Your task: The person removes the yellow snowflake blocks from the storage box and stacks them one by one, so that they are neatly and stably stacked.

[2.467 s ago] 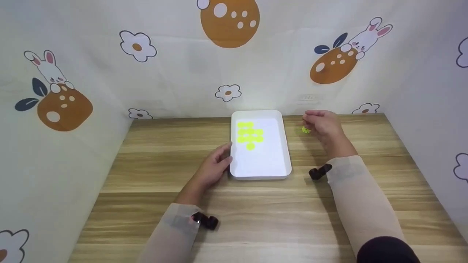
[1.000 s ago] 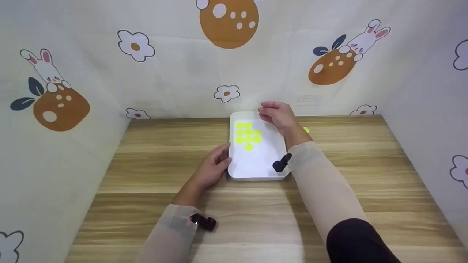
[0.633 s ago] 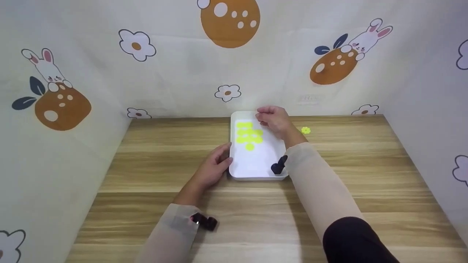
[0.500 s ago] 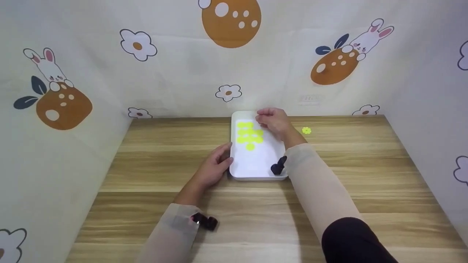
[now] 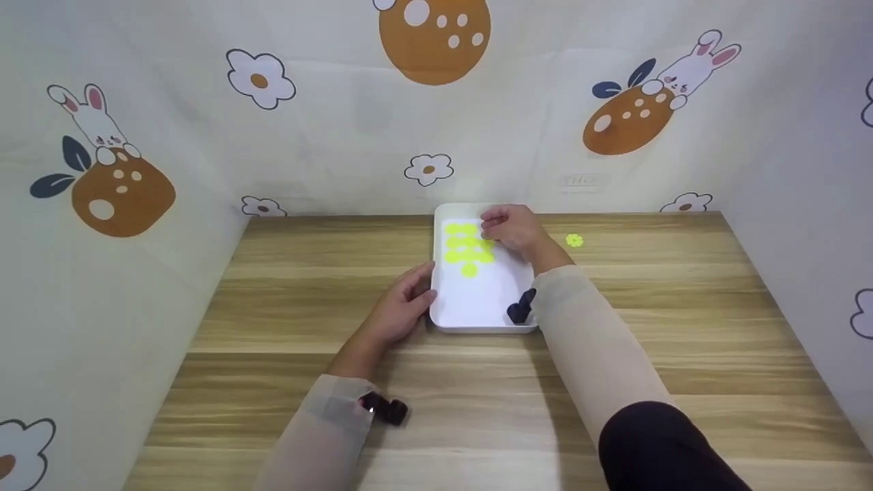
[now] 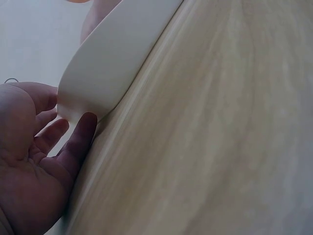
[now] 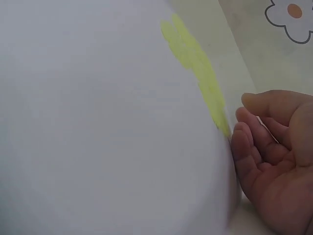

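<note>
The printed wall (image 5: 327, 136) fills your upper frame, the table (image 5: 286, 293) the lower. Your right sleeve (image 5: 600, 341) hides part of the right edge of the tray (image 5: 470, 300) at centre. Your left hand (image 5: 399, 307), fingers loose, touches its left side. Your right hand (image 5: 515, 228), fingers bent, covers its upper right; you can't tell if it pinches anything. Yellow pieces (image 5: 464, 242) lie upper left in the tray, a lone piece (image 5: 574, 240) right of it.

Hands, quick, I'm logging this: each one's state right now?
Left hand: open, touching the tray.
Right hand: can't tell; over the tray, nothing visible in it.
</note>
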`<move>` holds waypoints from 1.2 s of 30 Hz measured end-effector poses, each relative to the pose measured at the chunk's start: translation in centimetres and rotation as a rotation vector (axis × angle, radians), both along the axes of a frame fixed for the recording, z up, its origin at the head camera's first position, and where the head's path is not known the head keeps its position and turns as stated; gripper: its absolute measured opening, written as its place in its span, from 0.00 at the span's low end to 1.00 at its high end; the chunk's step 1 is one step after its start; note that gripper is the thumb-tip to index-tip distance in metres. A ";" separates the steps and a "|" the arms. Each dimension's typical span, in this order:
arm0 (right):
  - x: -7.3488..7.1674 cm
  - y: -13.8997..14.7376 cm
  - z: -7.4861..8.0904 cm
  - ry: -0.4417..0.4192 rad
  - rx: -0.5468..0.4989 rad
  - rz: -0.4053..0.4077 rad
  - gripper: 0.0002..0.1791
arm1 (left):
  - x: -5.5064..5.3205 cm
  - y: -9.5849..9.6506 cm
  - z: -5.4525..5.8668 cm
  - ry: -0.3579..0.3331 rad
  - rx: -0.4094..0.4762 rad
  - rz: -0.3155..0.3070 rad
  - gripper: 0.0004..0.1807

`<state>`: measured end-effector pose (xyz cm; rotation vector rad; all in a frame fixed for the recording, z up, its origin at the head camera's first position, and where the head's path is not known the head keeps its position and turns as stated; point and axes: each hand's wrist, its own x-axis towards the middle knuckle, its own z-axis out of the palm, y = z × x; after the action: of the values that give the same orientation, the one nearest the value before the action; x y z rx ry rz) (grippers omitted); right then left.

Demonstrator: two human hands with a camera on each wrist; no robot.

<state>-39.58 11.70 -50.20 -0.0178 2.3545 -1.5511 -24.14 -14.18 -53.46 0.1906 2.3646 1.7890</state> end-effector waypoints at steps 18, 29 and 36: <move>0.2 -0.1 0.0 0.035 0.212 0.153 0.24 | 0.3 0.1 0.4 -0.013 -0.022 0.015 0.31; 0.3 -0.1 -0.2 0.078 0.206 0.158 0.25 | 0.3 0.1 0.1 -0.015 -0.046 0.019 0.31; 0.4 -0.2 0.0 0.099 0.162 0.162 0.26 | 0.2 0.1 0.3 0.005 -0.007 0.005 0.31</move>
<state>-39.22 11.50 -50.21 -0.2465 2.4791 -1.3096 -23.95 -14.09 -53.19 0.1883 2.3764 1.7841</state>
